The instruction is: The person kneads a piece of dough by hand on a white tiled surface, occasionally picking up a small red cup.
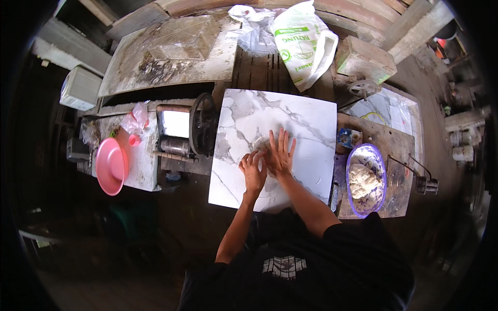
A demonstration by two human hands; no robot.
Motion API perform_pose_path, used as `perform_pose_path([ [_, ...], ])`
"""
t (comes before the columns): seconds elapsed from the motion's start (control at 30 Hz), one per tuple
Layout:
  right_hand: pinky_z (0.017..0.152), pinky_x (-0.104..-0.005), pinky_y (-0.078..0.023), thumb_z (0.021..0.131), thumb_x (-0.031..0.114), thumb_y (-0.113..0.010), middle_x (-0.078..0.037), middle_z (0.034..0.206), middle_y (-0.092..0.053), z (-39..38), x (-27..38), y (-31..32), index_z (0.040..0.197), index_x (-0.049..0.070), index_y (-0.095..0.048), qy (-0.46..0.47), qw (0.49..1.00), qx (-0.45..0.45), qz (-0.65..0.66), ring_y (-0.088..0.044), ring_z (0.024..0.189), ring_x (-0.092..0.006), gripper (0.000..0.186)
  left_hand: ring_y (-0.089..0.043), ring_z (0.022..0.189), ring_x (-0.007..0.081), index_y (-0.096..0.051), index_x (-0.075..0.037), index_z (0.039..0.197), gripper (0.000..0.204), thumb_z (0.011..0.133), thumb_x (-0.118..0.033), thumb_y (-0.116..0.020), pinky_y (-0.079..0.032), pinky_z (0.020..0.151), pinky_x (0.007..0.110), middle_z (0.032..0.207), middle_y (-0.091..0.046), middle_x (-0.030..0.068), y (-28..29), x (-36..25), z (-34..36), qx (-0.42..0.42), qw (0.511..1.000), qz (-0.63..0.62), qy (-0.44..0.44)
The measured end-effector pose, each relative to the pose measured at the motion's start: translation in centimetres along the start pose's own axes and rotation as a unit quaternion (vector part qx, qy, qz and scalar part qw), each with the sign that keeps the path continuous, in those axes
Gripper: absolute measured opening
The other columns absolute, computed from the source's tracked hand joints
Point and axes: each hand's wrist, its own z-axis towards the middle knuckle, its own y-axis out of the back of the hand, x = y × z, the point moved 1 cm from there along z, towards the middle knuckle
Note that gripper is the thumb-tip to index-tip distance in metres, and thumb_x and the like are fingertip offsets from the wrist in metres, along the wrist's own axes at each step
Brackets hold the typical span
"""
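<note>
My right hand (280,155) lies over a white, grey-veined marble-patterned board (311,124), its fingers stretched out and spread. Close against its thumb side is my left hand (253,170), with bent fingers somewhat apart. I see nothing held in either one. A pale smear (258,141) shows on the board just beyond the fingertips. To the right, an oval purple basin (384,189) holds a lump of pale dough (363,180).
Left of the board stands a hand-cranked machine with a dark wheel (202,124). Further left are a pink basin (112,167) and a pink cup (134,140). A white-and-green sack (303,44) lies beyond the board. A small blue packet (349,138) sits by the purple basin.
</note>
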Motion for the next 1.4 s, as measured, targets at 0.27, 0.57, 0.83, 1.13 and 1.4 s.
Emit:
perform_pose_path([
  [0.27,0.101,-0.0482,-0.004,0.082,0.035,-0.044,-0.017,0.137,-0.015,3.5,-1.9,-0.4,0.133,0.008,-0.016,-0.003,0.959,-0.112,0.259,-0.014,0.127,-0.0298,0.064,-0.041,0.102,0.0259,-0.053,-0.011,0.103,0.028,0.075,-0.009,-0.054,-0.025,0.088,0.039,0.105,-0.052,0.0051,0.3,1.0,2.0,-0.02,0.999,-0.033,-0.018],
  [0.57,0.101,-0.0472,-0.011,0.072,0.016,-0.055,-0.013,0.136,-0.019,1.3,-1.3,-1.1,0.129,0.011,-0.028,0.093,0.987,-0.05,0.124,-0.016,0.126,-0.0286,0.063,-0.043,0.1,0.0258,-0.055,-0.01,0.098,0.024,0.074,-0.009,-0.055,-0.028,0.086,0.039,0.101,-0.055,0.0055,0.5,1.7,2.4,0.014,0.999,-0.034,-0.023],
  [0.83,0.102,-0.048,0.0,0.077,0.043,-0.047,-0.01,0.139,-0.014,-1.5,-1.7,-0.4,0.132,0.019,-0.024,0.081,0.996,0.015,0.019,-0.009,0.129,-0.026,0.064,-0.044,0.099,0.0241,-0.056,-0.012,0.097,0.022,0.075,-0.01,-0.055,-0.028,0.085,0.037,0.101,-0.055,0.0032,0.6,0.9,-0.6,0.008,0.998,-0.044,0.046],
  [1.13,0.101,-0.049,-0.001,0.08,0.047,-0.041,-0.01,0.139,-0.013,-0.2,-2.4,-0.3,0.132,0.017,-0.022,0.08,0.997,0.001,-0.011,-0.01,0.129,-0.0263,0.064,-0.042,0.101,0.0248,-0.055,-0.011,0.099,0.023,0.076,-0.011,-0.055,-0.027,0.087,0.037,0.103,-0.054,0.0044,0.0,-0.1,0.1,-0.005,0.998,-0.057,0.032],
  [1.4,0.101,-0.0482,-0.007,0.085,0.032,-0.04,-0.014,0.138,-0.015,2.4,-1.2,0.0,0.131,0.008,-0.022,0.016,0.98,-0.082,0.178,-0.013,0.127,-0.0289,0.055,-0.048,0.096,0.0273,-0.055,-0.008,0.099,0.023,0.076,-0.009,-0.054,-0.034,0.082,0.037,0.098,-0.056,0.0087,0.6,2.8,1.9,0.052,0.993,-0.106,-0.017],
])
